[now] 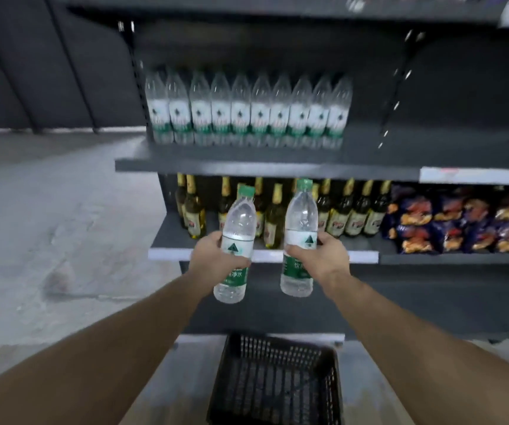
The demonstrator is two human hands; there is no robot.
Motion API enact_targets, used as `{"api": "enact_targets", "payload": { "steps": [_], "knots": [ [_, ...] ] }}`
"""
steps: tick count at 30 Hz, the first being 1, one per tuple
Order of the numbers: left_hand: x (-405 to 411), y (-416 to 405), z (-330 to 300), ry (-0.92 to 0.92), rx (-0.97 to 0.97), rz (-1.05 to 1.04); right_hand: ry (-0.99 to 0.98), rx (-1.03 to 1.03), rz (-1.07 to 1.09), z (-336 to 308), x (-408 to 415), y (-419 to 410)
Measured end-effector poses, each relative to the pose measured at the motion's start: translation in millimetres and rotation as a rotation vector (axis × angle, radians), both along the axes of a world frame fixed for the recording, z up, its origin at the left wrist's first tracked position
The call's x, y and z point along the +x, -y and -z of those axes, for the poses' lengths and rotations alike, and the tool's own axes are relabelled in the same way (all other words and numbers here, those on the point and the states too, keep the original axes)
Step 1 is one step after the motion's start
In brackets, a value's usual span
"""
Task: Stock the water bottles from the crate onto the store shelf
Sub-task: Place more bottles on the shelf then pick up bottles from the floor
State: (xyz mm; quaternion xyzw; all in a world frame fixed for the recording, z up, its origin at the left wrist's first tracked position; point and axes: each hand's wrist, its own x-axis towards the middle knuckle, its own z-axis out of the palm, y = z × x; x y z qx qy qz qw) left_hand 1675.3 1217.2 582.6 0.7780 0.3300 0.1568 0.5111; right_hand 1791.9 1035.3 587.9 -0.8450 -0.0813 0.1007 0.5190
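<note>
Head view: left hand (pixel 213 259) grips one water bottle (pixel 235 250), right hand (pixel 323 257) grips another bottle (pixel 300 240) — both upright, above the crate (pixel 277 381). Best lift w/ bottles vertical to the shelf (pixel 247 162) — bare space right of the bottle row (pixel 247 110).

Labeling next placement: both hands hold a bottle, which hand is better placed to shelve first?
Right, probably. The free shelf space lies right of the bottle row, and the right hand with its bottle is nearer that gap. The left hand sits under the filled part.
</note>
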Motion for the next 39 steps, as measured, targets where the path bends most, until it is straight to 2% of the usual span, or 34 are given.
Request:
{"api": "enact_targets", "payload": {
  "steps": [7,14,19,26,39],
  "knots": [
    [39.9,39.7,-141.1,0.14,0.064,0.068,0.128,0.086,0.027,-127.5,34.2,55.7],
    [90.9,66.2,-209.3,0.209,0.099,0.093,0.154,0.169,0.086,-191.8,75.5,70.8],
    [143.7,72.0,-212.2,0.206,0.086,0.086,0.105,0.151,0.162,-181.0,121.6,76.3],
    [250.4,88.6,-167.6,0.184,0.085,0.097,0.104,0.06,0.208,-146.9,216.9,80.6],
    [438.6,103.1,-160.2,0.174,0.097,0.012,0.147,0.074,0.13,-170.3,393.9,57.0]
  ]
}}
